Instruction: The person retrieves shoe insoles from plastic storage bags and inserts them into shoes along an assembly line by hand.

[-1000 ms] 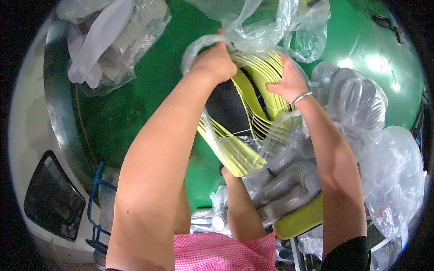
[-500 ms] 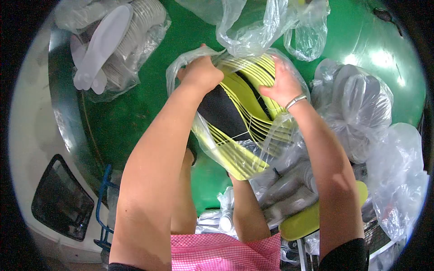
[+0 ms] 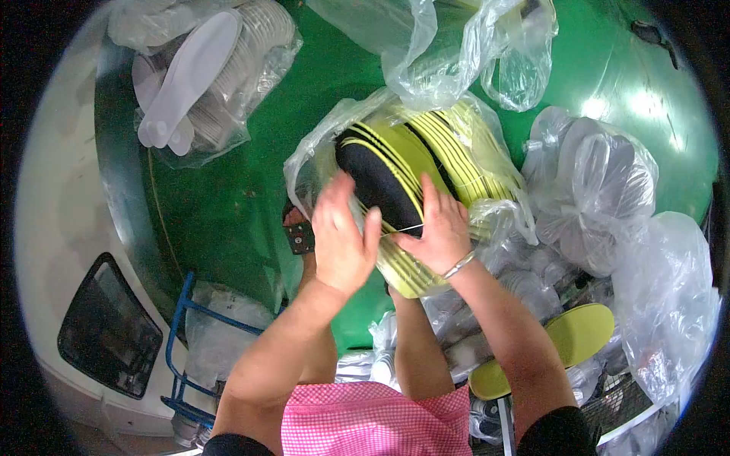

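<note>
Insole bundle (image 3: pixel 422 156): yellow-green edges, black faces, many layers nesting in curved stacks, several black edges showing between the yellow ones. It is occupying the middle of the scene over the green floor (image 3: pixel 228 186); what is supporting it from below cannot be told.

Clear plastic bag (image 3: pixel 319 137): wrapping the bundle, its mouth gaping at the left, its film wrinkling at the right and veiling the far layers.

White cord (image 3: pixel 407 229): running across the near part of the bundle; its ends are hiding.

Left grip (image 3: pixel 341 239): bare hand, fingers and thumb spreading apart at the bundle's near left side, blurring slightly; contact cannot be told.

Right grip (image 3: pixel 443 234): bare hand, silvery bracelet (image 3: pixel 460 264) circling the wrist, fingers spreading against the layers; whether the thumb is touching the cord cannot be told.

Loose yellow-green insole (image 3: pixel 582 334): lying at the near right, the right forearm covering its middle.

White insoles (image 3: pixel 198 72): lying far left in clear film, the upper wrapping running out of view.

Bagged pale insoles (image 3: pixel 597 171): standing at the right, glare and creases obscuring their count.

Crumpled clear bag (image 3: pixel 433 57): lying far, the top edge cutting it off.
</note>
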{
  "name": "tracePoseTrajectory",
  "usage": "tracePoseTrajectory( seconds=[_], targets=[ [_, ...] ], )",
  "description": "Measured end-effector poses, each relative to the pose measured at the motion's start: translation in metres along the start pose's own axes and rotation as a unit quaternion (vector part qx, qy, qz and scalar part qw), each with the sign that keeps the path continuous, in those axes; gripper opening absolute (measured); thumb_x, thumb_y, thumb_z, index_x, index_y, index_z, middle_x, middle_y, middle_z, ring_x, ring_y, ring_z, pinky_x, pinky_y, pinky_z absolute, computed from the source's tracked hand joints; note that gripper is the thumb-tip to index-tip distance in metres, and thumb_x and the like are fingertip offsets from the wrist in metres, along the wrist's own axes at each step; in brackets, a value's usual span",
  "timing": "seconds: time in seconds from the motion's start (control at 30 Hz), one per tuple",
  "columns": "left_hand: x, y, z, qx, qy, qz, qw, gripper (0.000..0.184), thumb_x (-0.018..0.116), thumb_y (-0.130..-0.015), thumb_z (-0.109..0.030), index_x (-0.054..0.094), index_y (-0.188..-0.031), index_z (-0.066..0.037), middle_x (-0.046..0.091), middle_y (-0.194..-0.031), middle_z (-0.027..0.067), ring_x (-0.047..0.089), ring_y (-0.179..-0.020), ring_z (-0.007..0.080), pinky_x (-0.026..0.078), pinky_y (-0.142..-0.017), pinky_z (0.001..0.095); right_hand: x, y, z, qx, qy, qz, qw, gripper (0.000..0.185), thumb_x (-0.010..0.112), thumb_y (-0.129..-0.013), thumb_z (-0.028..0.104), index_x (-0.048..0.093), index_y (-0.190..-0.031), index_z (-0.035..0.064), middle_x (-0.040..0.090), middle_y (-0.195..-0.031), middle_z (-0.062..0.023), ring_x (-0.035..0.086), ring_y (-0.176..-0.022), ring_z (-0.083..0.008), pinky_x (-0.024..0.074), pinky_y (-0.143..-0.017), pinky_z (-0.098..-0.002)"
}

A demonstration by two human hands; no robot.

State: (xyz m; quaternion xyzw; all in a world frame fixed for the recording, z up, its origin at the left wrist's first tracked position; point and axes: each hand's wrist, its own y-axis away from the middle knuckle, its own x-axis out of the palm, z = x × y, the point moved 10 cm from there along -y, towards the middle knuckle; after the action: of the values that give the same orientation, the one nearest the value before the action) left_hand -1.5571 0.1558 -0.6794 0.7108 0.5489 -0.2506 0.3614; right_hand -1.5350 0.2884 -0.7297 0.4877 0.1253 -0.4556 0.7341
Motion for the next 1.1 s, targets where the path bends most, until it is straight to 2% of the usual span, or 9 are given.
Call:
tracePoseTrajectory(
  seconds=[0.03,0.17,0.33,0.5,0.7,0.8,0.97,1.03,1.1],
  targets=[
    [0.004,0.012,-0.010,0.042,-0.033,0.028,0.998,0.049,0.055,-0.075,-0.015,0.032,-0.115,0.002,0.044,-0.109,0.0195,0.042,-0.100,0.0346,0.030,-0.088,0.0407,0.004,0.000,0.002,-0.002,0.027,-0.009,1.000,0.089,0.069,-0.055,0.039,0.026,-0.124,0.0004,0.051,-0.097,-0.0166,0.047,-0.091,-0.0306,0.0319,-0.083,-0.0410],
    [0.033,0.046,0.007,0.031,-0.085,0.135,0.987,0.045,0.059,-0.071,-0.018,0.037,-0.107,-0.002,0.046,-0.106,0.0139,0.043,-0.099,0.0302,0.030,-0.085,0.0422,-0.003,0.002,0.007,-0.006,0.011,-0.034,0.999,0.075,0.066,-0.059,0.039,0.036,-0.116,0.0007,0.052,-0.097,-0.0169,0.048,-0.092,-0.0308,0.0338,-0.082,-0.0395],
    [0.040,0.039,0.009,0.028,-0.190,0.152,0.970,0.035,0.051,-0.075,-0.033,0.052,-0.096,-0.005,0.050,-0.092,0.0115,0.046,-0.089,0.0277,0.031,-0.081,0.0416,0.003,0.008,0.009,-0.007,0.016,-0.064,0.998,0.060,0.063,-0.063,0.035,0.040,-0.110,0.0048,0.053,-0.092,-0.0138,0.049,-0.086,-0.0289,0.0310,-0.080,-0.0417],
    [0.037,0.034,0.012,0.021,-0.199,0.137,0.970,0.030,0.052,-0.075,-0.032,0.053,-0.087,-0.005,0.048,-0.085,0.0112,0.046,-0.084,0.0274,0.033,-0.077,0.0413,0.002,0.006,0.008,0.011,0.030,-0.061,0.998,0.059,0.064,-0.061,0.031,0.041,-0.109,0.0052,0.053,-0.093,-0.0131,0.050,-0.087,-0.0281,0.0316,-0.080,-0.0413],
    [0.027,0.035,0.042,-0.138,-0.263,0.189,0.936,0.027,0.058,-0.066,-0.028,0.052,-0.083,-0.007,0.048,-0.089,0.0116,0.047,-0.087,0.0301,0.038,-0.073,0.0422,0.005,0.008,-0.010,0.054,-0.014,-0.028,0.998,0.057,0.068,-0.058,0.031,0.045,-0.103,0.0043,0.053,-0.092,-0.0148,0.050,-0.089,-0.0298,0.0352,-0.080,-0.0424],
    [0.024,0.035,0.059,-0.171,-0.307,0.185,0.918,0.026,0.055,-0.064,-0.019,0.052,-0.088,-0.008,0.051,-0.091,0.0093,0.050,-0.090,0.0276,0.038,-0.073,0.0412,0.009,0.001,-0.025,0.118,-0.048,0.052,0.990,0.053,0.068,-0.059,0.031,0.046,-0.097,0.0015,0.054,-0.091,-0.0184,0.052,-0.086,-0.0341,0.0409,-0.073,-0.0453],
    [0.019,0.040,0.068,-0.200,-0.307,0.187,0.912,0.034,0.054,-0.064,-0.014,0.049,-0.098,-0.010,0.051,-0.093,0.0089,0.049,-0.091,0.0283,0.038,-0.075,0.0422,0.011,-0.007,-0.042,0.133,-0.057,0.060,0.988,0.050,0.068,-0.061,0.031,0.047,-0.092,-0.0006,0.054,-0.094,-0.0204,0.053,-0.088,-0.0352,0.0422,-0.077,-0.0408],
    [0.024,0.052,0.089,-0.332,-0.149,0.199,0.910,0.042,0.055,-0.063,-0.006,0.046,-0.104,-0.011,0.049,-0.102,0.0132,0.046,-0.096,0.0326,0.039,-0.076,0.0444,0.011,-0.012,-0.040,0.097,-0.074,0.056,0.991,0.052,0.068,-0.061,0.032,0.047,-0.095,-0.0012,0.054,-0.094,-0.0214,0.052,-0.089,-0.0352,0.0422,-0.078,-0.0388],
    [0.019,0.054,0.092,-0.365,-0.089,0.159,0.913,0.042,0.053,-0.063,-0.004,0.045,-0.104,-0.010,0.049,-0.099,0.0144,0.046,-0.094,0.0337,0.038,-0.077,0.0440,0.016,-0.015,-0.045,0.098,-0.117,0.068,0.986,0.051,0.069,-0.061,0.027,0.046,-0.096,-0.0018,0.055,-0.094,-0.0200,0.054,-0.088,-0.0325,0.0420,-0.078,-0.0358]
  ],
)
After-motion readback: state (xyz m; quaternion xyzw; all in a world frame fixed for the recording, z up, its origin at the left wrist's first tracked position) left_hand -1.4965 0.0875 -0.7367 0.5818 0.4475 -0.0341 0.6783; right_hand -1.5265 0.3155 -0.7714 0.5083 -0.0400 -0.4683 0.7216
